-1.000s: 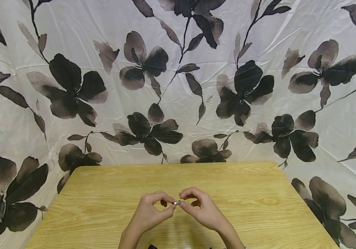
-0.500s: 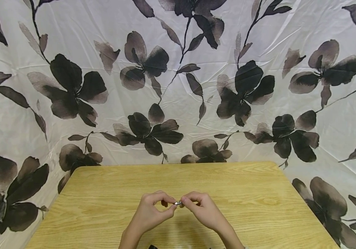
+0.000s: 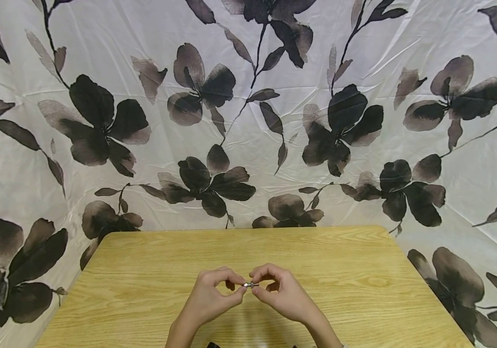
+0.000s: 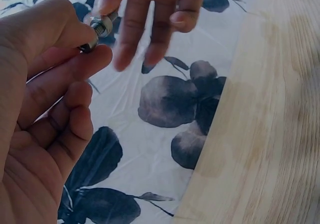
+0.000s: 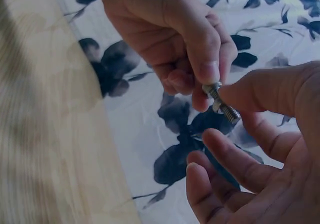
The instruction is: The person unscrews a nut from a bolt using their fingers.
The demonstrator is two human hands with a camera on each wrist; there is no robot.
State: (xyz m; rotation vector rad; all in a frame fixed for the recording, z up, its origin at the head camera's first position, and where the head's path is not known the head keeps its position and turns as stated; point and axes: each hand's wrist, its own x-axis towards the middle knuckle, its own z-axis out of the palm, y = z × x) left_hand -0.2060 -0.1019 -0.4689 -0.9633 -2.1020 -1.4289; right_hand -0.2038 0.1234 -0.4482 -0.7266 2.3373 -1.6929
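My left hand (image 3: 208, 296) pinches one end of a small metal bolt (image 5: 231, 114) between thumb and index finger, above the table. A nut (image 5: 217, 106) sits partway along the bolt's thread, and the threaded end sticks out toward my right hand (image 3: 286, 296). In the right wrist view, my right thumb (image 5: 265, 90) lies right at the bolt beside the nut, while the other right fingers are spread away below it. From the left wrist view, the nut (image 4: 106, 24) shows near the right thumb, and the right fingers hang fairly straight.
Below the hands lies a light wood-grain table (image 3: 144, 261). A white cloth with dark flowers (image 3: 274, 159) hangs behind and around it. A small black object (image 3: 213, 345) shows at the bottom edge of the head view.
The right thumb and index finger closed together at the bolt's free end half a second ago; now they have parted, showing the nut and thread. The left hand keeps its pinch in place.
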